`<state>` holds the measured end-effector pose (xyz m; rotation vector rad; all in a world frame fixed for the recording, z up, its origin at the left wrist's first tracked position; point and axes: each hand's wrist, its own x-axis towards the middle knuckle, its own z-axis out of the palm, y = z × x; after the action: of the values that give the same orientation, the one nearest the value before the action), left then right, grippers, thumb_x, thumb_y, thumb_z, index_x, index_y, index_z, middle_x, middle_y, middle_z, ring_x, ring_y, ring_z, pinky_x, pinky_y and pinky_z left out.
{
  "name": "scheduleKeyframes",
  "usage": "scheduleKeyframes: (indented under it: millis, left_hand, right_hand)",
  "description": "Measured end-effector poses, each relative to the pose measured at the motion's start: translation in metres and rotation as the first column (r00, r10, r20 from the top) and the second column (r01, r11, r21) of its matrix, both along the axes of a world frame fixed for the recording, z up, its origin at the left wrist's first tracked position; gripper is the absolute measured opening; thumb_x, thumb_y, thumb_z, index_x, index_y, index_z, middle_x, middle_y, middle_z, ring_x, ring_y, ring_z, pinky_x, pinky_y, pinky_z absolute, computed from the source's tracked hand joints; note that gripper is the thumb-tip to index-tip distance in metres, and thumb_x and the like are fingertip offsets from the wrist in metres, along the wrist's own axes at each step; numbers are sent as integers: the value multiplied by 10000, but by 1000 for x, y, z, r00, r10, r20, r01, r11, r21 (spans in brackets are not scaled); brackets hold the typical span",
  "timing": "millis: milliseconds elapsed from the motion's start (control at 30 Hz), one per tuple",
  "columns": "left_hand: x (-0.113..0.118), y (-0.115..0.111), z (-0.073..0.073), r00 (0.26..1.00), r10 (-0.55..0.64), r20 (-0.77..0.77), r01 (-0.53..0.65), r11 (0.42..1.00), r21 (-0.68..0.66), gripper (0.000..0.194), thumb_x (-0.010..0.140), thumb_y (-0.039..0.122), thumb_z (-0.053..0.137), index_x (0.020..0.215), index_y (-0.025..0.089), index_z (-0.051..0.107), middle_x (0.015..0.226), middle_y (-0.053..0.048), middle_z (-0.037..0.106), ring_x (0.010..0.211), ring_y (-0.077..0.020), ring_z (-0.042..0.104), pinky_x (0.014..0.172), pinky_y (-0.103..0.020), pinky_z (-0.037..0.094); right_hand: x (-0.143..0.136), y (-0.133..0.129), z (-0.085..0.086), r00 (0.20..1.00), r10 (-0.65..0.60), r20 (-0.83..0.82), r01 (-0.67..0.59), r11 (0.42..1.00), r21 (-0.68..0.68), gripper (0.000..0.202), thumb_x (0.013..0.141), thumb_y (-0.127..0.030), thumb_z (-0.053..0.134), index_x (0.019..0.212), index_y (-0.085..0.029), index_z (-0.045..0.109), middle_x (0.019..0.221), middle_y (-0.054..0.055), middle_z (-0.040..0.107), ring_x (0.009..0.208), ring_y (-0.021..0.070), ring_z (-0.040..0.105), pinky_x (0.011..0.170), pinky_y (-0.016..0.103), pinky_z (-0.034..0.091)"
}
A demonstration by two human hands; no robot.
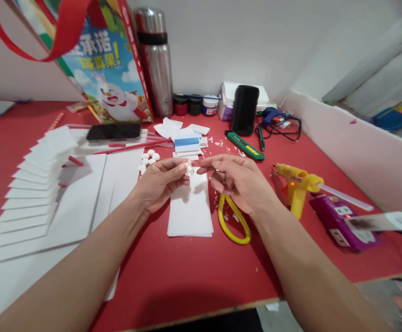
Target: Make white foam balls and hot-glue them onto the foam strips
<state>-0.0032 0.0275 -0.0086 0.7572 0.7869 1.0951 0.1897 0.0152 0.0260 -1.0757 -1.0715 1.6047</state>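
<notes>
Between the thumb and fingers of my left hand (168,177) is a small white piece (189,170), its exact kind too small to make out. Just to its right hovers my right hand (237,180), fingers partly bent and apart, with nothing plainly held. Beneath both hands lies a short stack of white paper strips (190,219). Several white round pellets (148,160) are grouped beyond my left hand. A yellow looped handle (234,233) shows below my right hand, which hides its other end.
Fanned white cards (27,198) cover the left side. A green utility knife (245,145), paper scraps (187,140) and a phone (113,132) lie farther back. At right are a yellow glue gun (296,184) and a purple power strip (342,221). A steel flask (156,69) stands behind.
</notes>
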Motion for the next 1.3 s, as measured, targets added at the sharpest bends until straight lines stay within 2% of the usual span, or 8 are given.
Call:
scheduleKeyframes:
  millis: [333, 700, 833, 933, 1033, 1100, 1200, 1300]
  left_hand:
    - [-1, 2, -1, 999, 32, 38, -29, 997, -70, 351, 527, 263, 1010, 763, 116, 796, 681, -5, 715, 574, -60, 651, 602, -143, 581]
    - [1, 1, 0, 999, 32, 15, -31, 998, -59, 328, 531, 245, 1004, 753, 125, 794, 695, -5, 735, 562, -82, 671, 610, -186, 604]
    - [1, 0, 0, 1000, 21, -2, -21, 999, -32, 292, 561, 239, 990, 751, 131, 797, 687, -3, 727, 569, -88, 665, 609, -205, 603]
    - [1, 0, 1, 1000, 16, -16, -17, 999, -29, 288, 559, 245, 990, 747, 137, 800, 670, -2, 715, 568, -90, 649, 609, -219, 596]
    - [1, 0, 1, 999, 12, -34, -13, 999, -31, 289, 566, 256, 987, 749, 134, 798, 673, -7, 710, 569, -87, 634, 619, -228, 588]
    - [1, 0, 0, 999, 7, -31, -8, 1000, -29, 291, 573, 264, 984, 757, 136, 798, 678, -8, 710, 569, -86, 629, 624, -232, 585]
    - [2, 0, -1, 1000, 1, -18, -1, 1000, -29, 302, 565, 271, 988, 760, 140, 798, 668, -4, 704, 560, -82, 623, 617, -229, 580]
    - [3, 0, 0, 1000, 3, -14, -4, 999, -32, 305, 550, 264, 993, 752, 141, 800, 658, 0, 702, 555, -80, 627, 604, -217, 577]
  right_hand:
    - [-3, -2, -6, 999, 34, 4, -34, 998, 53, 180, 810, -206, 672, 895, -150, 820, 759, 36, 696, 435, 23, 399, 431, 229, 171]
    - [-6, -5, -5, 1000, 25, 8, -26, 996, 91, 173, 789, -209, 674, 877, -143, 808, 750, 22, 695, 418, 24, 388, 436, 239, 216]
    - [-7, -8, -6, 984, -11, 180, -28, 977, 212, 182, 810, -213, 639, 889, -144, 788, 747, 13, 680, 442, 49, 426, 451, 252, 280]
    - [-6, -10, -4, 932, -59, 357, -69, 940, 334, 194, 828, -212, 616, 891, -144, 786, 755, 22, 680, 477, 65, 425, 473, 265, 305]
    - [-6, -11, -2, 881, -118, 458, -102, 898, 427, 197, 833, -194, 609, 878, -156, 797, 743, 26, 676, 530, 85, 435, 514, 274, 328]
    - [-6, -10, -3, 894, -110, 434, -81, 914, 398, 199, 834, -203, 606, 876, -161, 796, 702, 18, 657, 523, 88, 430, 509, 273, 322]
    - [-7, -8, -6, 952, -89, 294, 3, 960, 281, 189, 826, -239, 619, 878, -155, 780, 707, 19, 667, 479, 74, 409, 474, 266, 302]
    - [-8, -7, -10, 971, -101, 218, 46, 968, 247, 169, 809, -238, 638, 864, -151, 771, 728, 25, 679, 477, 68, 418, 472, 260, 298]
